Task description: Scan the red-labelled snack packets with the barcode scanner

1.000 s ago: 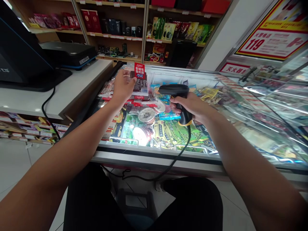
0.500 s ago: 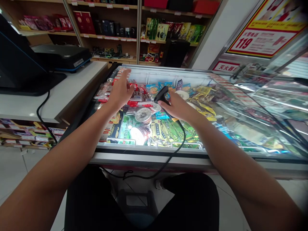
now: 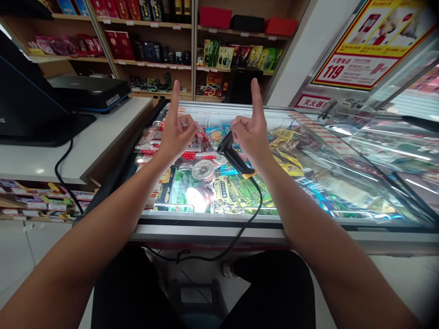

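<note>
Now, both hands are up over the big glass-topped freezer [image 3: 206,233]. The left hand [image 3: 177,132] points one finger straight up. Its other fingers [image 3: 186,119] bend in and its thumb sticks out, so it is partly open, with a wide gap between thumb and pointing finger. I see nothing in it. It is above the clear packs with red strips [image 3: 151,137].

The right hand [image 3: 252,135] does the same, pointing up, thumb well away from that finger, holding nothing that I can see. Just beside it, a black scanner [image 3: 235,157] lies at a slant on the freezer top. I can't tell if the hand touches it. A black cord [image 3: 237,235] runs from its orange end and hangs over the front edge.

Under the glass are round tubs [image 3: 203,170] and green packs [image 3: 252,189]. On the left, a white bench [image 3: 113,132] holds a flat black box [image 3: 89,89]. A sign [image 3: 370,50] is on the right.
</note>
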`<act>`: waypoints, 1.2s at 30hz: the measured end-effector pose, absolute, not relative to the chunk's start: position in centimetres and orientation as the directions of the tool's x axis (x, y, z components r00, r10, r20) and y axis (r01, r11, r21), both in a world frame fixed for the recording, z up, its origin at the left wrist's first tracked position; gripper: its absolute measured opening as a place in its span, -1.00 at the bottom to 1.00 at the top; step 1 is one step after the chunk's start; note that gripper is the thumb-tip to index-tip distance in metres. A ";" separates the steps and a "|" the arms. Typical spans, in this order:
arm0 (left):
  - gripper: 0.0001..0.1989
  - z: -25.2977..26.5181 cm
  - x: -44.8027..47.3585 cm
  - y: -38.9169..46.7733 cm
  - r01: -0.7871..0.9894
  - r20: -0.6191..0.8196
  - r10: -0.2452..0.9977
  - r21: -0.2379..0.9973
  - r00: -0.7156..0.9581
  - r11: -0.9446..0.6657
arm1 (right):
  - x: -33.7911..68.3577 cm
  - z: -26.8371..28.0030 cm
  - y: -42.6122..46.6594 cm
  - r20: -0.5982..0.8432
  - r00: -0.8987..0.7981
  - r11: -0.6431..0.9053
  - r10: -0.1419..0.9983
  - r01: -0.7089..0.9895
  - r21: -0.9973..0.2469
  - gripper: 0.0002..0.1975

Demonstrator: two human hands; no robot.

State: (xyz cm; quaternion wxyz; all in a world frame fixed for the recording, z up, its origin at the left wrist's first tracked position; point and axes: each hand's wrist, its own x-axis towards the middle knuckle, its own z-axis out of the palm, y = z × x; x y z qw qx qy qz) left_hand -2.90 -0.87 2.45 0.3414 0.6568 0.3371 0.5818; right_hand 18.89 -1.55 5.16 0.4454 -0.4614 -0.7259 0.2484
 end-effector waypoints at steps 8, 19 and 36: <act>-0.29 2.2 -2.8 -1.1 0.044 0.449 0.893 0.892 0.010 -0.449 | 18.7 4.2 -3.2 0.341 -0.051 0.329 0.939 0.425 -0.843 -0.21; -0.25 5.8 -3.8 -3.3 -0.283 0.251 0.951 0.939 0.183 -0.194 | 23.0 5.5 -3.6 0.322 -0.443 0.125 0.837 -0.418 -0.900 -0.25; -0.27 3.1 -2.3 -2.1 -0.180 0.133 0.954 0.980 0.268 -0.086 | 21.8 4.7 -2.7 0.207 -0.250 0.230 0.946 0.067 -0.971 -0.28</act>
